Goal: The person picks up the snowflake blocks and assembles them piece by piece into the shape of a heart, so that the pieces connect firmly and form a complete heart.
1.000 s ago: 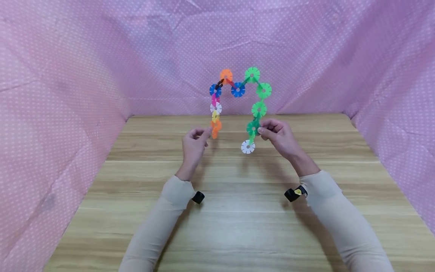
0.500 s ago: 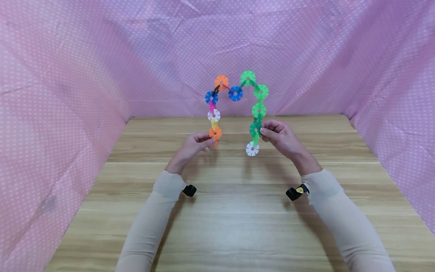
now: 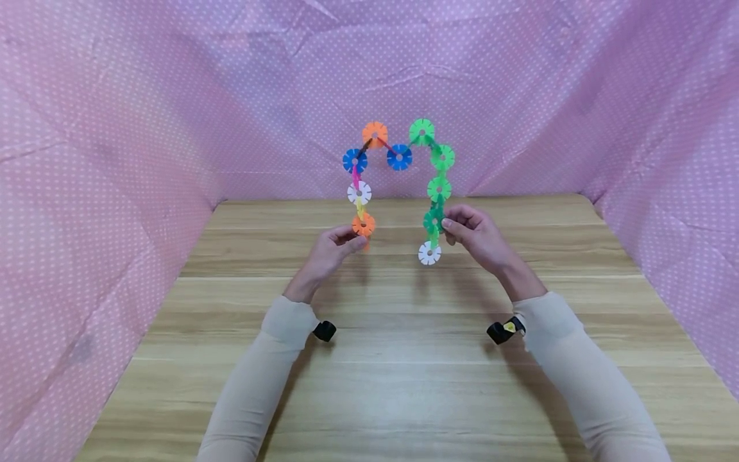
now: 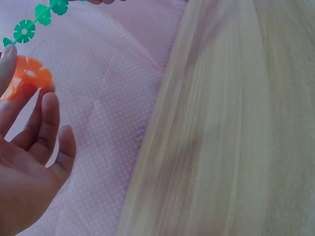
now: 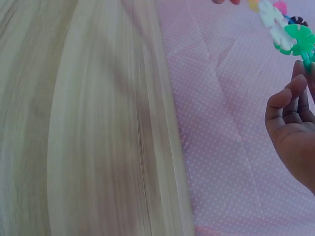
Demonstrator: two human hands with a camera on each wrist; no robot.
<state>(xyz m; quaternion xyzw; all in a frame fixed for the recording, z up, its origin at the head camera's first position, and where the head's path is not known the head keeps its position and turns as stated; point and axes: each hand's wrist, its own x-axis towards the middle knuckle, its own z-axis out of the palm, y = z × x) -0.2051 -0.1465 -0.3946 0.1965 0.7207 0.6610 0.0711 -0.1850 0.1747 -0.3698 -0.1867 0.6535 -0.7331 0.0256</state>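
Note:
A chain of slotted plastic snowflake discs [image 3: 399, 157] is held up above the table in an M-like arch. Its left side runs through orange, blue, pink, white and yellow pieces; the right side is mostly green, ending in a white disc [image 3: 430, 253] that hangs free. My left hand [image 3: 331, 252] pinches the chain's left end at the orange discs [image 4: 35, 73], between thumb and fingers. With thumb and fingers my right hand [image 3: 476, 234] pinches the green part, just above the white end disc. In the right wrist view, part of that grip is cut off by the frame's edge.
Below the hands lies a wood-grain table [image 3: 369, 385]. Pink dotted cloth [image 3: 288, 83] hangs behind it and along both sides. A black wrist strap piece [image 3: 325, 331] shows at the left cuff, another [image 3: 501, 330] at the right.
My left hand has shifted slightly left and down, and now pinches the orange end more plainly. The chain's left side has moved left and its discs face forward more. My right hand barely moved.

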